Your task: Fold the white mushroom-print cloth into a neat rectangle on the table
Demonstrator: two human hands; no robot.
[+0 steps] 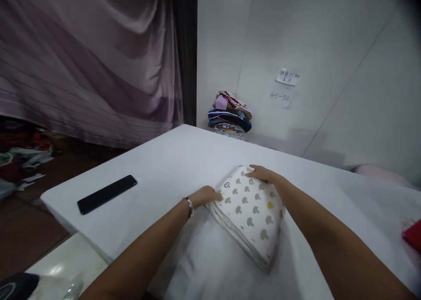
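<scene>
A folded white cloth point(251, 208) printed with grey mushroom-like shapes and a few coloured ones is held over the near part of the white table, tilted, its stacked layers showing along the lower left edge. My left hand point(206, 196), with a silver bracelet at the wrist, grips the cloth's left corner, thumb on top and the other fingers partly hidden. At the far edge, my right hand point(263, 173) is closed on the cloth near its upper right corner. Blurred white material point(210, 256) lies below and in front of the cloth; its kind cannot be made out.
On the white table point(158, 159) a long black flat object point(107, 194) lies to the left. A stack of folded clothes point(230, 116) stands beyond the far edge, by the wall. Something red point(412, 236) sits at the right. A mauve curtain point(98, 63) hangs at the back left.
</scene>
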